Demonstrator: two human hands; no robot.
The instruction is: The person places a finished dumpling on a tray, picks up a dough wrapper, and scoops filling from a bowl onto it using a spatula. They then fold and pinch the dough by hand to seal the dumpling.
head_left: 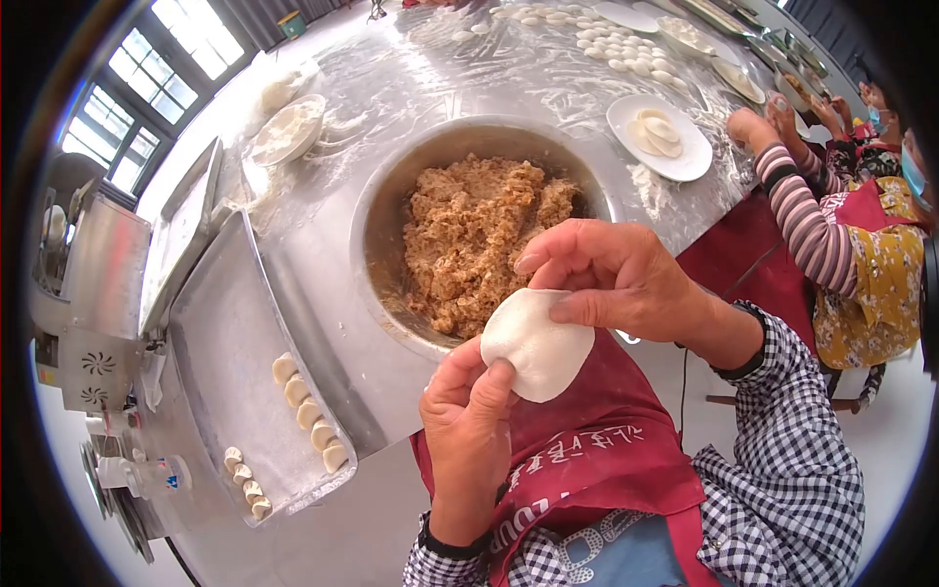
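A round, flat dumpling wrapper (540, 350) is held up in front of my apron, just at the near rim of a metal bowl. My left hand (468, 421) pinches its lower left edge between thumb and fingers. At its upper right edge, the thumb of my right hand (626, 279) presses the dough, the fingers curled behind it. Brown minced filling (479, 235) fills much of the large metal bowl (367, 245), which stands right behind both hands.
A metal tray (220, 362) at left holds two short rows of folded dumplings (309, 416). On the floured table (411, 73) are a plate of wrappers (692, 137), a floury dish (290, 130) and many dough pieces (631, 49). A person in striped sleeves (807, 210) works at right.
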